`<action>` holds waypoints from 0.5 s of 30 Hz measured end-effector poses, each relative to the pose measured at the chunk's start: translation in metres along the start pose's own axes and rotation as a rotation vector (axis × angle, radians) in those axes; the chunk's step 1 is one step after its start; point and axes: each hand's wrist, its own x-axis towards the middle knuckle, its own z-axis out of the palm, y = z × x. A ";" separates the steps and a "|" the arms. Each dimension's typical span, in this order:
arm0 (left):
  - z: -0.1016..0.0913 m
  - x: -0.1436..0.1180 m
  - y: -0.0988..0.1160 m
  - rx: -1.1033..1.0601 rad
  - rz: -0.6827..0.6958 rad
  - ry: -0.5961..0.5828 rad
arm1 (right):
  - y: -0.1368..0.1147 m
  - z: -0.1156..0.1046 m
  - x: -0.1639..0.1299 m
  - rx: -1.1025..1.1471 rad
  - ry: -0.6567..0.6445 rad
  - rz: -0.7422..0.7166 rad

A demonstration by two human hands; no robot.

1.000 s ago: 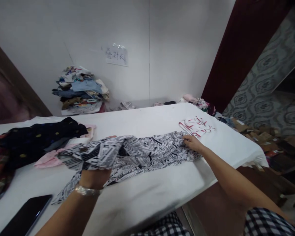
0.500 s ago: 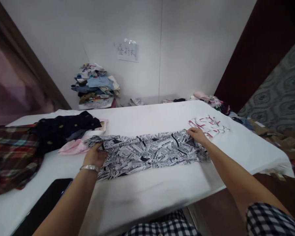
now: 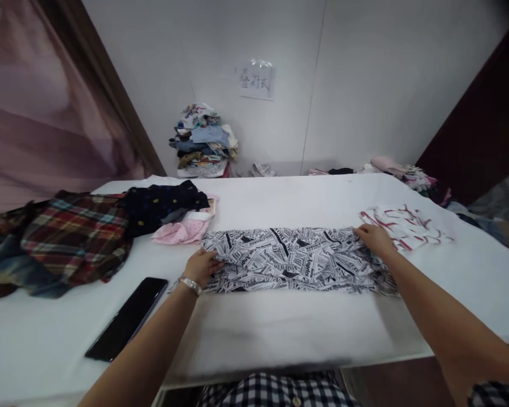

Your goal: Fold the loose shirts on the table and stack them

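Observation:
A black-and-white newspaper-print shirt (image 3: 288,260) lies in a long folded strip across the middle of the white table. My left hand (image 3: 201,267) pinches its left end, thumb on top, a silvery bracelet on the wrist. At the upper right corner my right hand (image 3: 374,238) grips the far edge between thumb and fingers. The cloth stretches fairly straight between both hands, with small wrinkles along its near layers. Just beyond my right hand lies a white garment with red marks (image 3: 407,226), spread on the table.
Left on the white table (image 3: 280,328) are a plaid shirt (image 3: 80,237), a dark navy garment (image 3: 165,203), pink dotted clothing (image 3: 182,229) and a black phone (image 3: 129,319). A tall clothes stack (image 3: 206,141) stands by the wall; more clothes (image 3: 407,169) heap at back right.
The view has turned left, so everything sits further right in it. The shirt's bunched left end now lies flatter and its far edge straighter. Both hands keep hold of it.

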 end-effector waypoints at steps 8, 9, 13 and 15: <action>-0.032 -0.005 -0.006 0.845 0.236 0.100 | -0.006 0.004 -0.002 -0.187 0.020 -0.057; -0.035 -0.006 -0.003 0.978 0.298 0.125 | -0.012 0.002 -0.004 -0.207 0.068 -0.110; -0.042 -0.004 0.008 1.133 0.432 0.224 | -0.057 -0.007 -0.026 -0.187 0.240 -0.399; -0.041 0.002 0.010 1.162 0.449 0.233 | -0.088 -0.006 -0.044 -0.091 0.214 -0.531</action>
